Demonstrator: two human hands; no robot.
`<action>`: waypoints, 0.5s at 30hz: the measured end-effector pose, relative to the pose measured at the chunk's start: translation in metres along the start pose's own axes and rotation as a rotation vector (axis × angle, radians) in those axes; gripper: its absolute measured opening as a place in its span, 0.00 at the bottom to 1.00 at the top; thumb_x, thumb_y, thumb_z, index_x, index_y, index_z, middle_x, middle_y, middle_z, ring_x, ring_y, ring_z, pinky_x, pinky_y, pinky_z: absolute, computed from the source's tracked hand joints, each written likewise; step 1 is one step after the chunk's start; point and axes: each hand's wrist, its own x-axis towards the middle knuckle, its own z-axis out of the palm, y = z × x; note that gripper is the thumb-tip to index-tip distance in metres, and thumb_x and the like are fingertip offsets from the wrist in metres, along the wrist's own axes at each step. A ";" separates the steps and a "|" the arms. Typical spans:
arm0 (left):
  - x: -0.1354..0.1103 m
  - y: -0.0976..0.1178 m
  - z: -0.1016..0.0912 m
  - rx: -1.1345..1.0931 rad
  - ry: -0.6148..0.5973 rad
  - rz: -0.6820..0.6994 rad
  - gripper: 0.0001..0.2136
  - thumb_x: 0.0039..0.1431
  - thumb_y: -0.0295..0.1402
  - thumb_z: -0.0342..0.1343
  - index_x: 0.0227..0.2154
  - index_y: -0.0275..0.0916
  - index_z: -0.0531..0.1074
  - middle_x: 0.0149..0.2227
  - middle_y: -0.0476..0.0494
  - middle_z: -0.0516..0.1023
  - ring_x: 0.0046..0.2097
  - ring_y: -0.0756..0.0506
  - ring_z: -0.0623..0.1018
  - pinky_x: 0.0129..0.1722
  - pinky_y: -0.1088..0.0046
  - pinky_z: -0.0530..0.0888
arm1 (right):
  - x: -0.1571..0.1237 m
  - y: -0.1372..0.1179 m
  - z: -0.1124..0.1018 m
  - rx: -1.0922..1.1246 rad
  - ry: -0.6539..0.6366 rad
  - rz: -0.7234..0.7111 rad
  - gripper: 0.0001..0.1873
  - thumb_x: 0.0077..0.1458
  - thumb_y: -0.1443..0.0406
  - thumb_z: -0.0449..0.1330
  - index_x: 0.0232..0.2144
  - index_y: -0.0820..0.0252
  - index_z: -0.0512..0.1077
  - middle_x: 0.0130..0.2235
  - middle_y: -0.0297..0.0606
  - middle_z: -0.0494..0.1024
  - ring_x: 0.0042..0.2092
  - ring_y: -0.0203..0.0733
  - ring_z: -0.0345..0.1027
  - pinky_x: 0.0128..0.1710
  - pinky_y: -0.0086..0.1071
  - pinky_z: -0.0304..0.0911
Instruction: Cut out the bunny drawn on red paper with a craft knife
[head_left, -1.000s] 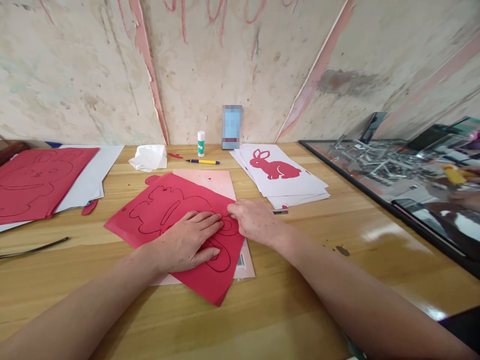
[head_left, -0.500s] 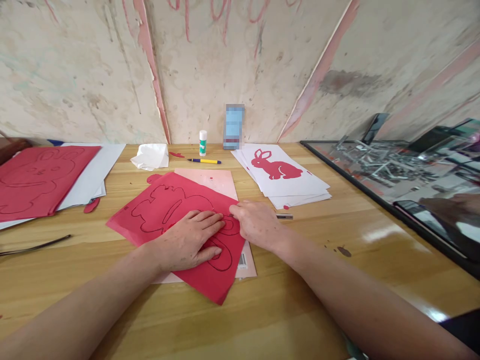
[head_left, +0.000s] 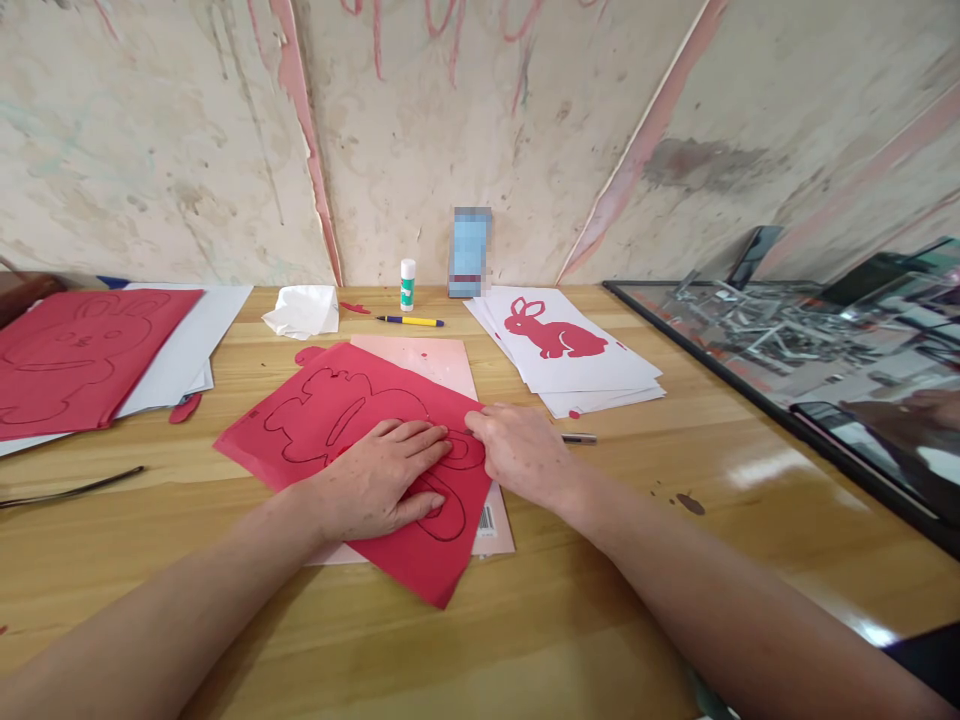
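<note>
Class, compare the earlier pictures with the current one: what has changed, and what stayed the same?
The right hand has slid slightly right along the red paper, the tool in its grip shifting too. Nothing was let go. The left hand and glue stick stayed put.

The right hand (head_left: 527, 455) has edged rightward over the red paper (head_left: 367, 405).

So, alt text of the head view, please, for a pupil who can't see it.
The left hand lies flat on a red sheet marked with a long-eared outline, while the right hand grips a slim tool near the sheet's edge. Beyond them on the table are a glue stick, a pen and white paper bearing a red rabbit.
</note>
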 end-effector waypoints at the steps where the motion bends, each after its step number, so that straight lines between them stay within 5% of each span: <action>1: 0.000 0.000 0.000 -0.002 0.001 0.000 0.26 0.65 0.46 0.44 0.61 0.36 0.57 0.62 0.39 0.62 0.62 0.39 0.61 0.59 0.58 0.59 | 0.000 0.000 -0.001 -0.003 -0.010 0.004 0.10 0.46 0.75 0.53 0.30 0.58 0.69 0.29 0.37 0.75 0.35 0.42 0.69 0.27 0.33 0.47; 15: 0.000 0.000 0.001 0.002 -0.009 -0.013 0.26 0.65 0.46 0.44 0.61 0.36 0.57 0.62 0.40 0.60 0.62 0.38 0.60 0.59 0.57 0.58 | -0.003 -0.002 -0.004 -0.039 -0.043 0.038 0.10 0.47 0.74 0.54 0.31 0.58 0.70 0.28 0.38 0.75 0.32 0.42 0.69 0.25 0.33 0.44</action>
